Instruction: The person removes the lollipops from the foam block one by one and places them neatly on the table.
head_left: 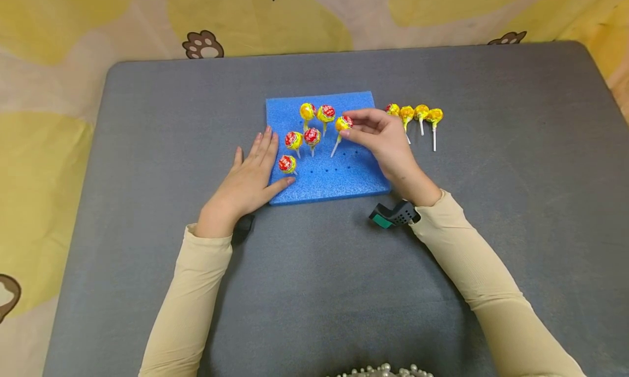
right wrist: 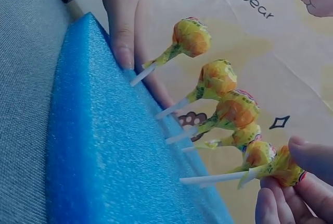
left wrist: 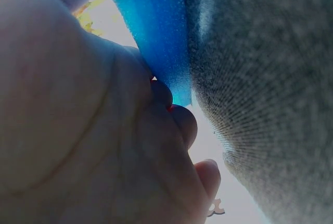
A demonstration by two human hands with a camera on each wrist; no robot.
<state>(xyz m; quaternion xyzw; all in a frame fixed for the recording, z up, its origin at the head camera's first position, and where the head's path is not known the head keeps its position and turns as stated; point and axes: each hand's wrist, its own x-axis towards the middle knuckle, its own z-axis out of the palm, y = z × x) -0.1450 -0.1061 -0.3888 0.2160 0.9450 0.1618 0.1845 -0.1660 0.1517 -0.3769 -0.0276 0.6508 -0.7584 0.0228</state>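
A blue foam block [head_left: 324,188] with rows of small holes lies on the table, several wrapped lollipops [head_left: 312,136] standing in its left and back part. My right hand [head_left: 393,145] pinches another lollipop [right wrist: 283,168] by its yellow-and-red wrapped head between thumb and fingers. Its white stick points down at the foam, slanted; whether the tip is in a hole I cannot tell. With fingers straight, my left hand [head_left: 248,177] rests along the block's left edge, thumb on the top near the front-left lollipop [head_left: 287,164]. In the left wrist view, fingers touch the foam's side [left wrist: 166,41].
Right of the block, several more lollipops [head_left: 421,113] lie in a row on the grey table [head_left: 314,289], partly behind my right hand. A patterned yellow cloth [head_left: 295,16] hangs beyond the far edge. A black-and-green wrist device [head_left: 393,214] sits under my right wrist.
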